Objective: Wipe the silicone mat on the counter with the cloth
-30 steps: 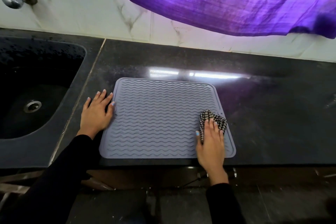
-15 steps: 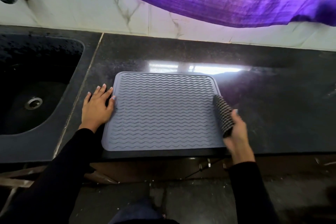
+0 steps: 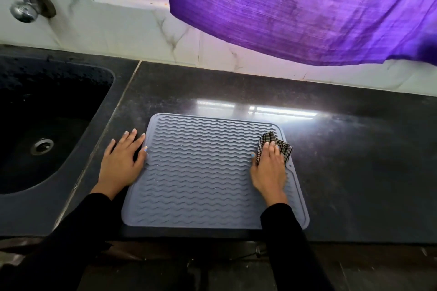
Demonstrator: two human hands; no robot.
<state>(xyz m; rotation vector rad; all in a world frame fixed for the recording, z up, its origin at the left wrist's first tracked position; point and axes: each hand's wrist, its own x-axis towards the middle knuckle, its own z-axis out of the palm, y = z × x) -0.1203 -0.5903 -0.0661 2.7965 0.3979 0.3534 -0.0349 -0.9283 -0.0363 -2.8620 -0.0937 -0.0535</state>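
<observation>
The grey silicone mat (image 3: 203,168) lies flat on the dark desk (image 3: 354,160), its near edge close to the desk's front lip and its wavy ribs running side to side. On its far right corner sits the checked cloth (image 3: 275,145), bunched up, with the right hand (image 3: 268,168) laid over it; the fingers (image 3: 272,149) lie fairly straight and close together, pressing the cloth down onto the ribs rather than curling round it, as far as I can see. The left hand (image 3: 121,160) rests flat just beside the mat's left edge, fingers spread wide on the desk, the thumb touching the mat's rim, and it holds nothing.

From where I stand the wiping looks to be under way, not finished: the cloth is working the right side, and the middle and left of the mat show small glints that may be moisture, so I would guess that stretch is yet to be covered. I cannot tell how clean any part is.

To the left, set into the desk, is a black sink (image 3: 47,125); I see only its drain (image 3: 42,146) and droplets on its walls, nothing lying in it. A tap (image 3: 22,2) juts from the marble wall above, and a purple fabric (image 3: 307,7) hangs over the back.
</observation>
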